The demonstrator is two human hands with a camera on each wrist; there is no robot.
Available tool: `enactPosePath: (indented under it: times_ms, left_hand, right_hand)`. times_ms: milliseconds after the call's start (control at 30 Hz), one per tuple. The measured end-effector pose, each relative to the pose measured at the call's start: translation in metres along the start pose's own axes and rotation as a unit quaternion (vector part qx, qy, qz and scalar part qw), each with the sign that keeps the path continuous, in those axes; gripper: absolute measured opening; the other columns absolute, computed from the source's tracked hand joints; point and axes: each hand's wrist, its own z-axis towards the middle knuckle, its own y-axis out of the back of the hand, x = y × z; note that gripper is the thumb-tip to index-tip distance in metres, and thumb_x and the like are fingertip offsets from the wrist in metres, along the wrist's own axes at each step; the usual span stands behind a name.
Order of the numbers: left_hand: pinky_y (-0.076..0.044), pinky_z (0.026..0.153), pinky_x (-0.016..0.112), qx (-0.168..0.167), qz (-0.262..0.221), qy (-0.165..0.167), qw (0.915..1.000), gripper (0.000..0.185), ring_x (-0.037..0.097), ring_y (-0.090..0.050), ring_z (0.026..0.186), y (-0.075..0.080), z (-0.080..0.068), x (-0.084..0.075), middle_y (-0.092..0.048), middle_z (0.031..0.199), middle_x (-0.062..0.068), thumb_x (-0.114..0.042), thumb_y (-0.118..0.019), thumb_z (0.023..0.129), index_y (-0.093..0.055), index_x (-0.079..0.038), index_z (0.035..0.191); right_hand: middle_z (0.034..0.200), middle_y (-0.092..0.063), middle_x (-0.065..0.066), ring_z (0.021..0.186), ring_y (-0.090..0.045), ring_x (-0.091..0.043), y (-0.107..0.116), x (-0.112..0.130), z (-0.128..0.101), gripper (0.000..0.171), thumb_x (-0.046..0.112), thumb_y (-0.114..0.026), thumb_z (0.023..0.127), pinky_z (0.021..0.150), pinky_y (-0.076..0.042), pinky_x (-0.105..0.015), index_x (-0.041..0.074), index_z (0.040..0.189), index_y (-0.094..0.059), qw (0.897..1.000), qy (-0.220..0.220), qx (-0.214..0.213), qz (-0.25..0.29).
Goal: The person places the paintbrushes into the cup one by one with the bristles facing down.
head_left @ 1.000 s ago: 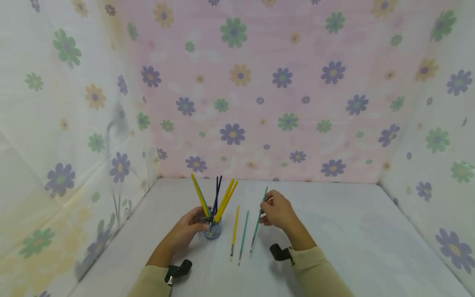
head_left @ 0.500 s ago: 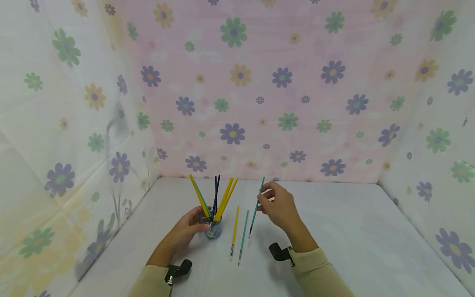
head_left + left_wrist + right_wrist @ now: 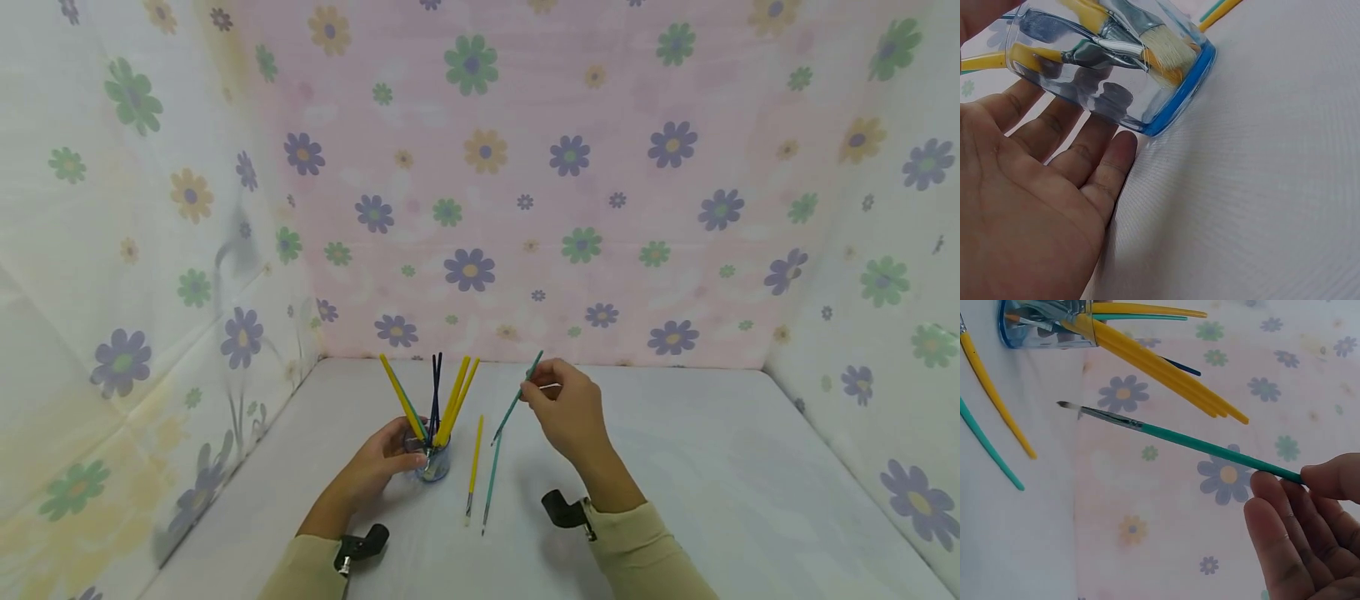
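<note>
My left hand (image 3: 367,475) holds a clear glass (image 3: 435,468) with a blue base, thumb at the front and fingers round the back. Several paintbrushes stand in it bristles down, with yellow handles (image 3: 452,407), dark blue ones and a teal one; their bristles (image 3: 1169,50) show through the glass in the left wrist view. Between thumb and fingertips, my right hand (image 3: 572,414) pinches a teal paintbrush (image 3: 1197,447) near its handle end. It is raised and slanted, its dark tip pointing down-left towards the glass.
A yellow paintbrush (image 3: 475,469) and another teal paintbrush (image 3: 491,487) lie side by side on the white table (image 3: 720,467), between glass and right hand. Flowered cloth (image 3: 525,183) walls the back and both sides. Black camera mounts (image 3: 564,510) sit on both wrists.
My right hand has lifted the teal paintbrush up off the table and tilted it, its tip swinging left towards the glass. The left hand has barely moved.
</note>
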Motion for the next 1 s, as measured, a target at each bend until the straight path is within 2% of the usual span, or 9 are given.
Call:
enactPosePath:
  times_ms: [167,333,433,633,867,1000]
  left_hand:
    - [-0.039,0.119,0.055,-0.002,0.003,0.001,1.0,0.068,0.028,-0.053,0.138,0.0,0.001,0.002,-0.06,0.145,0.005,-0.027,-0.083,0.088,-0.05,-0.018,0.147]
    - [-0.039,0.119,0.056,0.003,0.019,-0.007,0.9998,0.067,0.028,-0.053,0.138,0.0,0.002,0.004,-0.059,0.147,0.005,-0.029,-0.081,0.09,-0.05,-0.019,0.148]
    - [-0.043,0.117,0.05,0.015,0.023,-0.013,0.9995,0.065,0.026,-0.056,0.135,0.001,0.002,0.004,-0.06,0.144,0.005,-0.028,-0.081,0.09,-0.051,-0.019,0.147]
    - [-0.049,0.11,0.03,0.057,0.02,-0.034,0.9976,0.064,0.024,-0.059,0.131,0.002,0.002,0.002,-0.061,0.143,0.01,-0.021,-0.078,0.092,-0.051,-0.013,0.149]
    - [-0.05,0.111,0.032,0.068,0.021,-0.044,0.9965,0.064,0.028,-0.058,0.135,0.001,0.001,-0.001,-0.059,0.146,0.015,-0.021,-0.077,0.095,-0.048,-0.008,0.151]
    - [-0.051,0.108,0.029,0.068,0.018,-0.044,0.9965,0.064,0.026,-0.058,0.134,0.002,0.001,0.001,-0.06,0.145,0.013,-0.02,-0.077,0.094,-0.049,-0.009,0.15]
  right_hand:
    - [0.094,-0.075,0.007,0.086,-0.076,-0.015,0.0,0.004,-0.003,0.011,0.022,-0.074,0.097,0.074,-0.061,-0.033,0.016,0.105,-0.07,0.998,0.052,-0.027,0.014]
    - [0.092,-0.076,0.006,0.086,-0.076,-0.015,0.0,0.009,-0.005,0.01,0.024,-0.075,0.097,0.074,-0.062,-0.03,0.018,0.103,-0.069,0.995,0.083,-0.029,0.055]
    - [0.092,-0.076,0.006,0.086,-0.076,-0.012,-0.003,0.011,-0.007,0.01,0.025,-0.076,0.096,0.074,-0.062,-0.029,0.02,0.102,-0.069,0.993,0.088,-0.021,0.071]
    - [0.094,-0.075,0.007,0.086,-0.076,-0.008,-0.012,0.014,-0.011,0.01,0.021,-0.076,0.096,0.075,-0.063,-0.029,0.02,0.104,-0.07,0.992,0.093,0.007,0.081]
    - [0.094,-0.075,0.007,0.085,-0.075,-0.01,-0.029,0.013,-0.017,0.011,0.019,-0.075,0.096,0.072,-0.063,-0.027,0.016,0.105,-0.07,0.989,0.121,0.031,0.08]
    - [0.094,-0.075,0.009,0.083,-0.074,-0.006,-0.041,0.01,-0.021,0.01,0.018,-0.075,0.097,0.071,-0.063,-0.027,0.015,0.105,-0.07,0.988,0.136,0.041,0.068]
